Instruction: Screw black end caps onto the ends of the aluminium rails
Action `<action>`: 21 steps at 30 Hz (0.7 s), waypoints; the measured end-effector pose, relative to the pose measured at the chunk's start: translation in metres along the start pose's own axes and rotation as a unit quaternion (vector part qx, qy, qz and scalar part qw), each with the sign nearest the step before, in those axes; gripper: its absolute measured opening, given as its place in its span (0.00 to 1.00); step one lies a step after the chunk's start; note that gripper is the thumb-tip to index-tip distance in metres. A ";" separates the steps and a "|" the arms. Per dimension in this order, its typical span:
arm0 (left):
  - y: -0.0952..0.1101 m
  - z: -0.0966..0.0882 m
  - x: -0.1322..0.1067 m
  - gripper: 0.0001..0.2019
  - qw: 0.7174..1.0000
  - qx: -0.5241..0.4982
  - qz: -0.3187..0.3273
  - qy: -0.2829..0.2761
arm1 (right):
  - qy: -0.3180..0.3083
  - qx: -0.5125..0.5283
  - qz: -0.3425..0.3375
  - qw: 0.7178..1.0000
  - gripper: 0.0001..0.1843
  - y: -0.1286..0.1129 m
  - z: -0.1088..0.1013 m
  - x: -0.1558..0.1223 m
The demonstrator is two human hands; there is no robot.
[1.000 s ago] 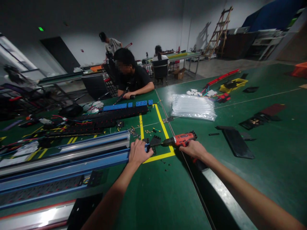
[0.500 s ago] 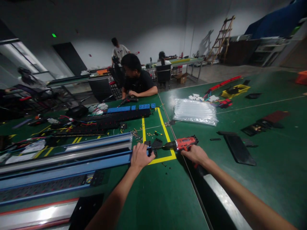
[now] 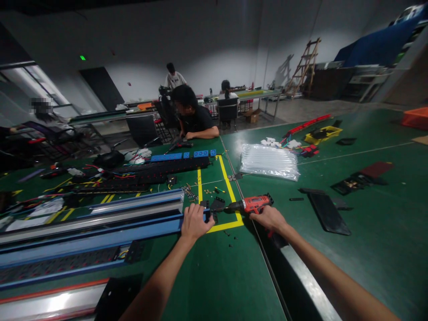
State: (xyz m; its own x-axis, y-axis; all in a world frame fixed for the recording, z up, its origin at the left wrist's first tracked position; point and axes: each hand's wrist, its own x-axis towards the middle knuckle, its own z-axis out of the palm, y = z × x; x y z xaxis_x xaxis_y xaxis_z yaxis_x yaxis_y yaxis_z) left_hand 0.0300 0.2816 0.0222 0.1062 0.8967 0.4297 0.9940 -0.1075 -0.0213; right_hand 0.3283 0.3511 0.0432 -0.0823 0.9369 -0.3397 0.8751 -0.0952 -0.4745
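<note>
My left hand (image 3: pixel 196 220) is wrapped over the right end of a long blue rail (image 3: pixel 147 227), by its small black end piece. In my right hand (image 3: pixel 270 219) is a red and black cordless drill (image 3: pixel 257 204), lying level and pointing left. The drill's bit meets the rail's end near my left thumb; whether it sits in a screw is too small to tell. Several small dark screws (image 3: pixel 230 245) lie on the green table below the drill. A black bracket (image 3: pixel 218 203) and small brass parts (image 3: pixel 210 191) lie just beyond the bit.
More rails and blue-edged strips (image 3: pixel 67 263) lie on the left. A clear plastic pack (image 3: pixel 269 161), a black tray (image 3: pixel 329 211) and a yellow bin (image 3: pixel 323 133) are on the right. A person in black (image 3: pixel 197 120) leans on the table's far edge.
The view has tilted up slightly. Both hands keep their holds, with the drill still at the rail's end.
</note>
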 end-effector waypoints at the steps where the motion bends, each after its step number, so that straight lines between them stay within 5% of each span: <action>1: 0.000 0.000 0.000 0.14 1.000 0.000 0.000 0.001 | -0.003 0.002 -0.002 1.000 0.20 0.000 -0.001 0.000; 21: 0.001 0.000 -0.002 0.12 1.000 -0.012 -0.001 0.014 | 0.006 0.006 -0.015 1.000 0.21 0.002 0.001 0.002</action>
State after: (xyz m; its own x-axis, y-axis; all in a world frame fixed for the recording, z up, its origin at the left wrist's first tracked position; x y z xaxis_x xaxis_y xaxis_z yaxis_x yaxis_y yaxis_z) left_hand 0.0306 0.2794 0.0209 0.1024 0.8847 0.4548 0.9933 -0.1152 0.0006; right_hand 0.3291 0.3520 0.0406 -0.1034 0.9433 -0.3155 0.8663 -0.0705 -0.4945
